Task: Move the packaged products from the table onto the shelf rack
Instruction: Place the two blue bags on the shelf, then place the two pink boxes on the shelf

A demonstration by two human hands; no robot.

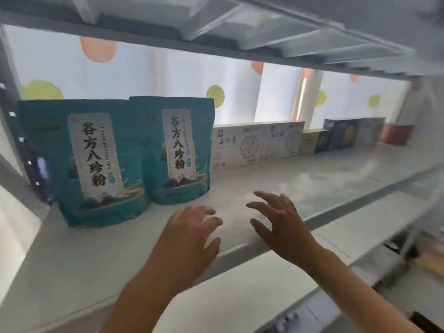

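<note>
Two teal stand-up pouches with white labels stand upright on the white shelf [300, 186]: the left pouch [81, 164] nearer the front edge, the right pouch [177, 150] just behind and beside it. My left hand [192, 234] hovers over the shelf's front edge, a little right of the pouches, fingers spread and holding nothing. My right hand [281, 219] is beside it, also spread and bare. Neither hand touches a pouch.
Two white boxes [254, 145] stand along the back of the shelf, then a small tan box [310, 143] and dark boxes [341, 137] further right. Another shelf [216, 32] hangs close overhead. A lower shelf [360, 231] shows at the right. A dotted curtain is behind.
</note>
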